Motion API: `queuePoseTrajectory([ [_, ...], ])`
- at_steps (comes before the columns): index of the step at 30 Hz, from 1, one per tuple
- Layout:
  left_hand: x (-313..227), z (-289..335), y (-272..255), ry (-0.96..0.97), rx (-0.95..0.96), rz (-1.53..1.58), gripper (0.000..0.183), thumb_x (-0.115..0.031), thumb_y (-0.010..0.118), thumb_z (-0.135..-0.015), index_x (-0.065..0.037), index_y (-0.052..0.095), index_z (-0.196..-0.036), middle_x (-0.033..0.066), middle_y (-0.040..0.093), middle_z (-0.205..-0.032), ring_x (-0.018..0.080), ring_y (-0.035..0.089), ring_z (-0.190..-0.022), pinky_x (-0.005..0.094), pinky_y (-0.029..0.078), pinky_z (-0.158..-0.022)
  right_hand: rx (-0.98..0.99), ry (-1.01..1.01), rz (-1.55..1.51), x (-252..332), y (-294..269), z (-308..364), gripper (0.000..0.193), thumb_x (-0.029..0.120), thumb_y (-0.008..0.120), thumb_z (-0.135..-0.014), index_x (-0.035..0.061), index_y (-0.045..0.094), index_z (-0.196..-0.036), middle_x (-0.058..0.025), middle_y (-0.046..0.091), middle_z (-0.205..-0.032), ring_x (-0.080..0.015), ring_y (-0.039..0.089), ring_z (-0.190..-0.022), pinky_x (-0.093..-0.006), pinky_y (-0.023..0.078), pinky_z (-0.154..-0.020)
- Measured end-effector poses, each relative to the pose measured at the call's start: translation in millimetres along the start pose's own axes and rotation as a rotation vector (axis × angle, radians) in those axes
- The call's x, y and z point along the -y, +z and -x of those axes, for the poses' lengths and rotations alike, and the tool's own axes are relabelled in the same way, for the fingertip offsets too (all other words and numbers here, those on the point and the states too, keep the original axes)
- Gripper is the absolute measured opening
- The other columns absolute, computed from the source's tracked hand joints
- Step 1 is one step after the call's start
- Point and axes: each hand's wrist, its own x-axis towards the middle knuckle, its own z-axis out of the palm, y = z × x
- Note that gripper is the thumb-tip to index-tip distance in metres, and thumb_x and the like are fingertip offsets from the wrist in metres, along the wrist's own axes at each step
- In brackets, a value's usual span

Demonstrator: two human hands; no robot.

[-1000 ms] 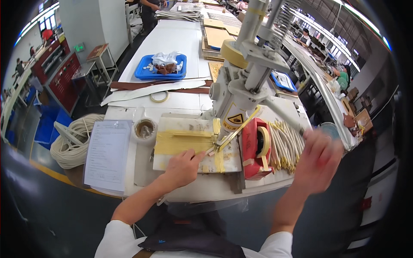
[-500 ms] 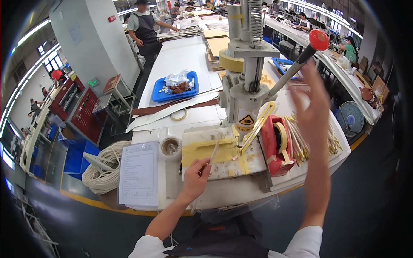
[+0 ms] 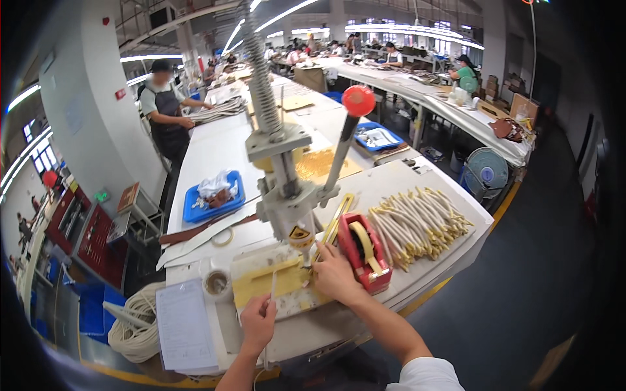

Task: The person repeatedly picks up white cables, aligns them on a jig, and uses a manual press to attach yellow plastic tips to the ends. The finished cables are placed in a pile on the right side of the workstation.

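In my left hand [image 3: 258, 320], between closed fingers, is a thin off-white cord [image 3: 273, 284]; its upper end stands over the yellow-taped board [image 3: 253, 287] at the foot of the hand press. My right hand [image 3: 336, 276] reaches to the lower end of the press [image 3: 287, 203], fingers partly stretched and apart; whether they touch anything there is hidden. A small pinkish piece [image 3: 305, 283] lies by its fingertips. Above, the red-knobbed lever [image 3: 343, 140] points up. Close to my right hand are a red tape dispenser [image 3: 370, 264] and a yellow slotted strip [image 3: 341, 214].
Right of the dispenser lies a bundle of yellow-ended cords [image 3: 422, 225]. A tape roll [image 3: 216, 283] and a printed sheet [image 3: 187, 326] are at left, near a cord coil [image 3: 135, 332]. Blue trays [image 3: 190, 214] stand farther back. A person in an apron [image 3: 166, 111] works at far left.
My right hand has come down from beside the lever to the foot of the press. The view has swung to the right. My left hand still grips the cord.
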Motion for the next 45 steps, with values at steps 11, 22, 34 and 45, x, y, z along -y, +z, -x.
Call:
queuePoseTrajectory([
  [11, 8, 1, 9, -0.060, 0.000, 0.112, 0.021, 0.000, 0.072, -0.088, 0.003, 0.073, -0.109, 0.0044, 0.059, -0.078, 0.0104, 0.054, -0.065, 0.0262, 0.046, -0.058, -0.043, 0.045, -0.088, -6, -1, 5, 0.041, 0.005, 0.063, -0.081, 0.0017, 0.066, -0.122, -0.0203, 0.058, -0.141, -0.0408, 0.051, -0.134, -0.0473, 0.048, -0.107],
  [22, 3, 0, 9, -0.032, 0.018, 0.121, 0.019, 0.000, 0.071, -0.089, 0.003, 0.073, -0.108, 0.0041, 0.058, -0.077, 0.0103, 0.054, -0.064, 0.0261, 0.045, -0.058, -0.085, 0.082, -0.128, -6, 1, 0, 0.028, 0.002, 0.065, -0.079, 0.0004, 0.070, -0.107, -0.0236, 0.054, -0.139, -0.0422, 0.046, -0.135, -0.0486, 0.044, -0.109],
  [34, 0, -1, 6, -0.075, 0.044, 0.167, 0.022, 0.000, 0.069, -0.092, 0.004, 0.072, -0.114, 0.0016, 0.056, -0.078, 0.0073, 0.053, -0.066, 0.0230, 0.044, -0.057, -0.321, -0.103, -0.124, 5, -9, 31, 0.025, 0.003, 0.067, -0.079, 0.0030, 0.066, -0.104, -0.0132, 0.066, -0.115, -0.0307, 0.061, -0.113, -0.0426, 0.050, -0.098],
  [45, 4, 2, -5, -0.219, 0.098, 0.359, 0.021, -0.002, 0.064, -0.098, 0.006, 0.065, -0.117, 0.0023, 0.060, -0.080, 0.0060, 0.053, -0.055, 0.0213, 0.044, -0.048, -1.066, -0.100, -0.041, -10, -167, 134, 0.026, -0.005, 0.078, -0.076, 0.0085, 0.065, -0.093, -0.0085, 0.071, -0.090, -0.0198, 0.071, -0.076, -0.0299, 0.058, -0.065],
])
